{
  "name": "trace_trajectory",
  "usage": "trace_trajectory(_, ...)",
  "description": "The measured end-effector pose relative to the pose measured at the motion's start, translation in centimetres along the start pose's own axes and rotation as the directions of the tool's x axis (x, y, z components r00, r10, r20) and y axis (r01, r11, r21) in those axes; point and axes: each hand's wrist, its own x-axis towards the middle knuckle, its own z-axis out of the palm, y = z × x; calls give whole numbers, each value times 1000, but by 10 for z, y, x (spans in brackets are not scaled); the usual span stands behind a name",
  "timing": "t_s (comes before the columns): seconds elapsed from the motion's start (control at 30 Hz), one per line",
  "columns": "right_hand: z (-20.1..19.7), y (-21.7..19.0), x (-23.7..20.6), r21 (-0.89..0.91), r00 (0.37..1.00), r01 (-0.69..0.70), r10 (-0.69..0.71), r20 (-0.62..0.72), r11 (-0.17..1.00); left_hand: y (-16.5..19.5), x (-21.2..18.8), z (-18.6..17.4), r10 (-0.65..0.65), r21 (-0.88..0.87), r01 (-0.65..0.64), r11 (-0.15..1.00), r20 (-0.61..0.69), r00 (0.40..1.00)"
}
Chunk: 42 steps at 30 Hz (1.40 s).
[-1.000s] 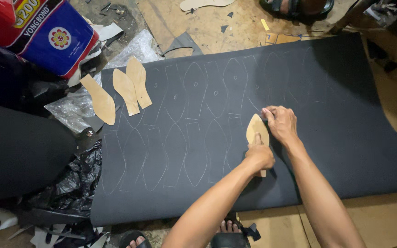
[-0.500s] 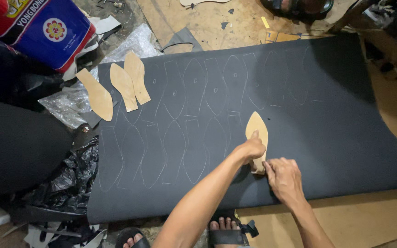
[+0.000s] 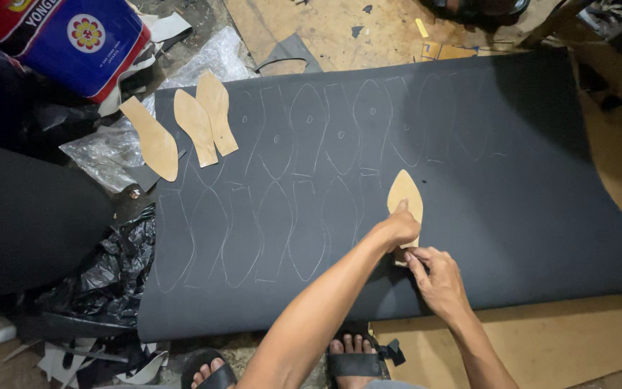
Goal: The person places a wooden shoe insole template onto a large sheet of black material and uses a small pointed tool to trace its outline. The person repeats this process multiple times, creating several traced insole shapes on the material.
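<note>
On the near right part of the black sheet (image 3: pixel 527 187), the left hand (image 3: pixel 397 229) presses its bent fingers down on a tan pointed cardboard template (image 3: pixel 404 198), pinning it flat. Just nearer, the right hand (image 3: pixel 437 277) pinches its fingertips at the template's near end; whether they hold a marker cannot be told. Chalk outlines of the same shape run in rows across the sheet to the left. Three more tan templates (image 3: pixel 196 126) lie at the far left corner, beside crumpled clear plastic (image 3: pixel 102 151).

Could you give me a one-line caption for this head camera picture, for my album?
Left hand presses a tan sole-shaped template onto a black sheet while the right hand works at its lower end.
</note>
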Motion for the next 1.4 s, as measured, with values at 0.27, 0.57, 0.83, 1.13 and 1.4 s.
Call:
trace_trajectory(0.27, -4, -8, -4, -160, 996, -50, 62, 71, 986, 2, -1, -1, -24, 91, 23, 996, 6, 1000)
trace_trajectory(0.57, -16, 1, -1, -201, 997, -71, 70, -12, 977, 20, -26, -8, -191, -134, 198, 971, 64, 980)
trace_trajectory(0.83, -2, 29, 7, 97, 969, -142, 158, -191, 985, 27, -44, -11, -174, -134, 178, 975, 41, 984)
trace_trajectory(1.13, 13, 63, 21, 267, 923, -374, 386, 10, 888, -7, -78, 25, 94, -43, -139, 989, -540, 837)
trace_trajectory(1.4, 20, 60, 13, 874, 920, -207, 391, 21, 440, -29, -70, 22, 98, -470, -315, 824, -430, 897)
